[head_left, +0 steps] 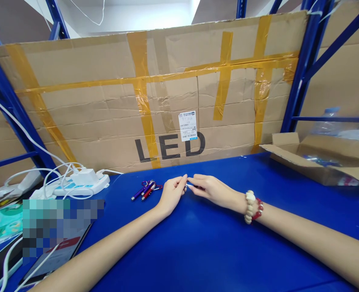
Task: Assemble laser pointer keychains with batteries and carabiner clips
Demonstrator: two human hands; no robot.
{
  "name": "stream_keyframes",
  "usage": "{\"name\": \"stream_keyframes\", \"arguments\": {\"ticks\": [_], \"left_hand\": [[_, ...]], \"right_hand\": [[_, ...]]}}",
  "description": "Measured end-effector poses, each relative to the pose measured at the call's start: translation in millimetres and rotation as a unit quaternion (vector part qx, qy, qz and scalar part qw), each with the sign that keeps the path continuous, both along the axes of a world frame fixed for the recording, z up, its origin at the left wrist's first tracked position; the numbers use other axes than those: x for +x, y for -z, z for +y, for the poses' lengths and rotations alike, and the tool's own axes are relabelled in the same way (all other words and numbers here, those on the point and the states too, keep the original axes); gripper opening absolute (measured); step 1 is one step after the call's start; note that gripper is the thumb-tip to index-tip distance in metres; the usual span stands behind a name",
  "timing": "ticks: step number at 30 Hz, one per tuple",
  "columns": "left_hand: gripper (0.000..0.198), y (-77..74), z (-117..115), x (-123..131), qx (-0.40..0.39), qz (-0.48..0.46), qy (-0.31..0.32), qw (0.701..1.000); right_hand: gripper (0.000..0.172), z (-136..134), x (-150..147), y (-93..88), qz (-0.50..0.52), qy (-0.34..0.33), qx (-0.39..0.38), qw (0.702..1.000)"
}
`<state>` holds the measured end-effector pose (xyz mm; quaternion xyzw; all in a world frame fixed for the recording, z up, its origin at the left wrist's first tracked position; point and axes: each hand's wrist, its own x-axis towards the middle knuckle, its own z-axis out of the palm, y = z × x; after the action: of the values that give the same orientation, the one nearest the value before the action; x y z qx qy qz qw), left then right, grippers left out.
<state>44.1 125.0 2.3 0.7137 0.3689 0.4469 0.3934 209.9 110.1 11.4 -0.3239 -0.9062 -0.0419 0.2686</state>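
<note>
My left hand [172, 192] and my right hand [211, 188] meet over the far middle of the blue table [197, 243]. Both pinch a small thin item [188, 185] between their fingertips; it is too small to name. A beaded bracelet [251, 207] circles my right wrist. Just left of my left hand lies a small bunch of keychain flashlights [145, 190], purple and red, on the table.
A taped cardboard sheet marked LED [170, 105] stands behind the table. A white power strip with chargers and cables [82, 182] sits at the left. A phone or tablet [54, 253] lies near left. An open cardboard box [322, 158] stands at the right. Blue rack posts [304, 69] flank the table.
</note>
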Motion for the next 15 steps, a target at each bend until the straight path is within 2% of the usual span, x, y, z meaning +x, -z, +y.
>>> {"name": "stream_keyframes", "arguments": {"ticks": [8, 15], "left_hand": [[0.045, 0.5, 0.1, 1.8, -0.001, -0.009, 0.021, 1.000], [0.020, 2.5, 3.4, 3.0, 0.019, 0.024, 0.067, 0.997]], "right_hand": [[0.027, 0.8, -3.2, -0.4, 0.052, 0.018, -0.002, 0.999], [0.022, 6.6, 0.7, 1.2, 0.089, 0.076, 0.007, 0.993]]}}
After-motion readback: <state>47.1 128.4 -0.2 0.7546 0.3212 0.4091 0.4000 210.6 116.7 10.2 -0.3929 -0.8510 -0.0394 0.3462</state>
